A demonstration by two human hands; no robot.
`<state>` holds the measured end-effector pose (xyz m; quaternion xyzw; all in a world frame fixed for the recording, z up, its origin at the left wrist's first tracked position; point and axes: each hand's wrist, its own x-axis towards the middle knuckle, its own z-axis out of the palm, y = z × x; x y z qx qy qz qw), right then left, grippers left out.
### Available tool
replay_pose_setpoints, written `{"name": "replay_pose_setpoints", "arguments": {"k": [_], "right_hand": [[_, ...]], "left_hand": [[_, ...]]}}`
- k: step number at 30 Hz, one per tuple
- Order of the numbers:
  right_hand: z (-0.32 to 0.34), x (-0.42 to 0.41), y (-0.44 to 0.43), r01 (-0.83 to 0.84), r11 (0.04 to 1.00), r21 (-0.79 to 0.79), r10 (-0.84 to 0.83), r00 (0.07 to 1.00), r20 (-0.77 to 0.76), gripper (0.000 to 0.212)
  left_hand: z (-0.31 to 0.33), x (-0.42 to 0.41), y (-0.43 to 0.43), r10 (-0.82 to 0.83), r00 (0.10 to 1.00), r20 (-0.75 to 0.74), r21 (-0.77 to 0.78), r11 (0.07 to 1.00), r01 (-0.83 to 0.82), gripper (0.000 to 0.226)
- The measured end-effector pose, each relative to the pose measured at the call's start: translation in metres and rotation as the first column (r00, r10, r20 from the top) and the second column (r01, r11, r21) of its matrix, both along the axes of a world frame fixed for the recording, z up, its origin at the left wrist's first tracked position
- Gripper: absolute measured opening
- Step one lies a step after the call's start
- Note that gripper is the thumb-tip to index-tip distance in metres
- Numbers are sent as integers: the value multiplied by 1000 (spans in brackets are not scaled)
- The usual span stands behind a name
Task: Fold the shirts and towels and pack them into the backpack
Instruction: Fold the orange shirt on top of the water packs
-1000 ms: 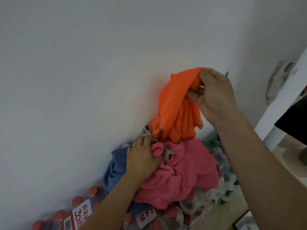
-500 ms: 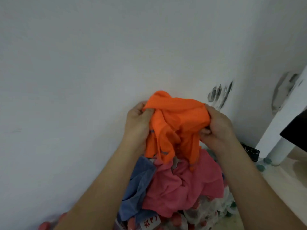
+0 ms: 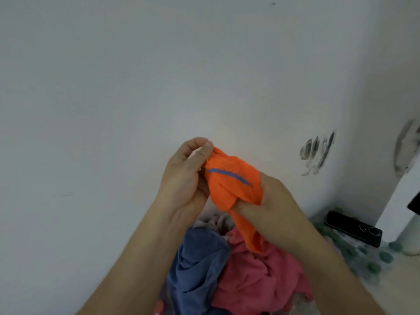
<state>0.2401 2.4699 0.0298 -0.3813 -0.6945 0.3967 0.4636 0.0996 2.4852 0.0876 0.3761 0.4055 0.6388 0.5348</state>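
Orange shirt point(image 3: 229, 178) held bunched against a white wall point(image 3: 113, 87)
Left hand point(image 3: 184, 178) pinches its top edge; right hand point(image 3: 268, 201) grips the lower folds.

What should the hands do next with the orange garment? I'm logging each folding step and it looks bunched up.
Probably draw the hands apart to open it out. The left hand pinches a top corner of the orange garment, the right hand grips its lower bunch, and the cloth is crumpled between them above the blue cloth and pink cloth, too wadded to fold.
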Motion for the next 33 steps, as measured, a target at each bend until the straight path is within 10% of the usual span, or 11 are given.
{"name": "replay_pose_setpoints", "arguments": {"k": [3,8,11,13,15,17,19,23,29,33], "right_hand": [[10,10,-1,-98,967,-237,23,953,-301,19],[39,9,-16,-108,957,-270,19,950,-312,33],[56,-16,-36,-52,975,-215,1,973,-232,20],[64,-37,-56,-43,980,-194,-1,976,-220,21],[70,-61,-78,2,987,-160,-36,976,-213,26],[72,-83,-101,73,989,-128,-94,981,-169,28],[71,-105,-127,119,984,-136,-138,981,-139,22],[65,-138,-182,161,965,-206,-196,967,-161,18],[77,-156,-254,306,947,-101,-317,940,-126,40],[83,-152,-286,-142,966,-218,49,922,-384,29]], "left_hand": [[4,-16,-10,-4,999,-48,30,1000,6,5],[9,-51,-36,71,876,-477,77,996,-39,17],[3,-86,-53,335,418,-845,311,942,-126,11],[0,-106,-75,541,60,-839,530,836,-140,8],[-4,-117,-106,620,159,-768,624,781,-35,12],[-9,-118,-141,414,445,-794,520,842,145,21],[-22,-117,-173,194,504,-842,363,894,263,43],[-49,-120,-221,257,691,-675,360,933,5,52],[-55,-125,-283,369,606,-704,446,894,-26,41],[-44,-136,-294,218,801,-557,371,929,4,9]]}}
